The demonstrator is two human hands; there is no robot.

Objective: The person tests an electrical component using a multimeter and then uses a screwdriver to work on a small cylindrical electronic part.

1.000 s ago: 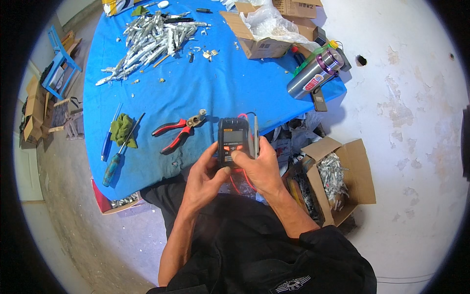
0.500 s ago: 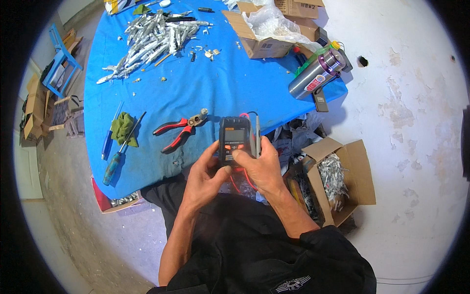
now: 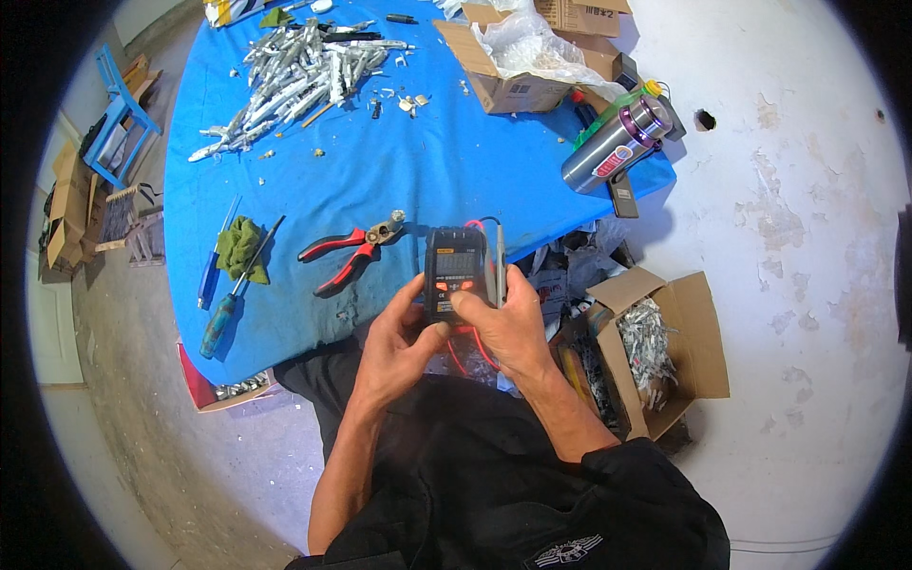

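Note:
A black handheld multimeter (image 3: 458, 275) with orange-red buttons sits upright between my hands at the table's near edge. My left hand (image 3: 397, 344) grips its left side and lower corner. My right hand (image 3: 513, 328) closes around the right side, its thumb resting on the meter's front below the buttons. Faint segments show on the meter's dark screen. A grey test probe (image 3: 501, 261) stands along the meter's right side, by my right fingers, and red leads (image 3: 486, 351) loop underneath. Left of the meter lie pliers (image 3: 351, 252) with red and black handles, jaws toward it.
Two screwdrivers (image 3: 219, 325) and a green cloth (image 3: 240, 249) lie at the left of the blue-covered table (image 3: 380, 171). A pile of silvery-white sticks (image 3: 294, 81) is farther back. At right stand a steel thermos (image 3: 613, 147) and, lower, an open carton (image 3: 698, 332) of scraps.
The meter's screen has gone from plain grey to darker with faint segments. Both hands keep the same hold, and the things on the table stay in place.

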